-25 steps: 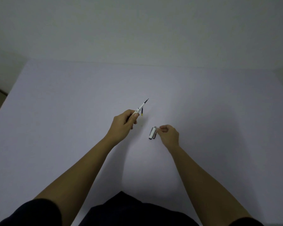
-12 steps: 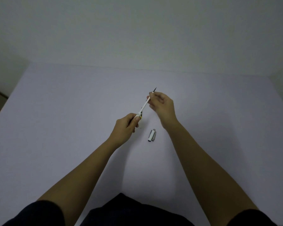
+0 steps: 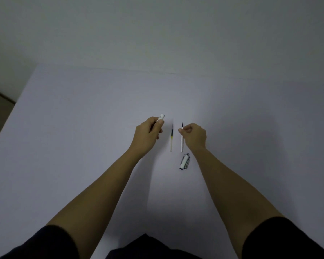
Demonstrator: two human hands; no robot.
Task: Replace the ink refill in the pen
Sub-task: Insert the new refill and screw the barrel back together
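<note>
White plastic shows at the top of the left hand (image 3: 148, 130), which is curled into a loose fist around the pen barrel (image 3: 160, 117); only the barrel's open end pokes out above the thumb. Just right of that hand, a yellowish ink refill (image 3: 171, 140) with a dark tip lies flat on the pale table (image 3: 82, 146), pointing away from the person. Just beyond it, the right hand (image 3: 194, 136) pinches a second, whiter refill (image 3: 181, 140) between thumb and forefinger, dark tip up, the other fingers folded in. This refill hangs upright or nearly so; whether its lower end touches the table cannot be told. Below the right hand, close to the wrist, the pen's cap section (image 3: 184, 162) with a metal clip lies on the table.

As a judgement: the pen is already apart and both refills are out of the barrel. Still to do are sliding the right one in and refitting the cap section. Which refill is new cannot be told.
</note>
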